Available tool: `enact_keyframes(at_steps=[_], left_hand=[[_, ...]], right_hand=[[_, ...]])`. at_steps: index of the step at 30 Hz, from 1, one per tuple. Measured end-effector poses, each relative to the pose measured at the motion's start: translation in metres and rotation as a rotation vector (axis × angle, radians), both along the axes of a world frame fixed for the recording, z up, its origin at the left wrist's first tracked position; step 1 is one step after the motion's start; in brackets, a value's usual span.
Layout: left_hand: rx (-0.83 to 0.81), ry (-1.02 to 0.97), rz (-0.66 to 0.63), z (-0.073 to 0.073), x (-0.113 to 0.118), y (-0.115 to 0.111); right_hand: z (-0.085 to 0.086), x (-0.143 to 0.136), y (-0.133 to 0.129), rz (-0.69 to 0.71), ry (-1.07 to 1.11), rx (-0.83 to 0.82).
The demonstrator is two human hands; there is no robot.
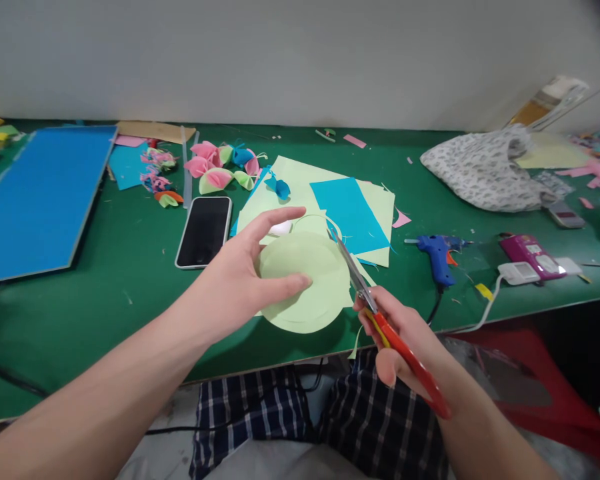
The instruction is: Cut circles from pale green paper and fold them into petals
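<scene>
My left hand (pixel 250 267) grips a round piece of pale green paper (pixel 310 293), thumb on top and the index finger stretched out above it. In my right hand (pixel 400 327) is a pair of scissors (pixel 405 357) with red and yellow handles. Their blades point up and away, lying along the right edge of the paper circle. A thin curled offcut of green paper loops beyond the circle near the blade tips. Behind lie pale green sheets (pixel 290 175) with a blue paper piece (pixel 350 213) on top.
A phone (pixel 205 233) lies left of the papers, near folded paper petals (pixel 213 170). Far left is a blue board (pixel 45 200). To the right are a blue glue gun (pixel 437 257), a purple power strip (pixel 533 257) and a patterned cloth bag (pixel 480 170).
</scene>
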State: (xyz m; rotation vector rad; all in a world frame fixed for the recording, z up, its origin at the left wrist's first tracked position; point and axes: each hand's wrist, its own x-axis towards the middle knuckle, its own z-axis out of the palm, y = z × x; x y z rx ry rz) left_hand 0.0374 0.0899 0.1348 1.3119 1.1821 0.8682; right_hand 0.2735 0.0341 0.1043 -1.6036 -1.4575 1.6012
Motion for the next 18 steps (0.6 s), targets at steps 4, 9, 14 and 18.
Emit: enact_keyframes(at_steps=[4,9,14,18], left_hand=[[-0.019,-0.009,-0.025,0.0003,-0.0010,0.0006],[-0.006,0.003,-0.047,-0.0006,-0.0040,0.0025],[0.007,0.022,-0.068,-0.0014,-0.0066,0.0048],[0.000,0.047,-0.087,-0.0020,-0.0088,0.0057]], right_hand=[[-0.0005,0.0028,0.0006,0.023,-0.028,0.027],[-0.0014,0.0037,-0.0005,0.011,-0.055,0.067],[0.0001,0.0040,-0.0007,-0.017,-0.075,0.014],[0.0050,0.0032,-0.0003,-0.049,-0.053,-0.066]])
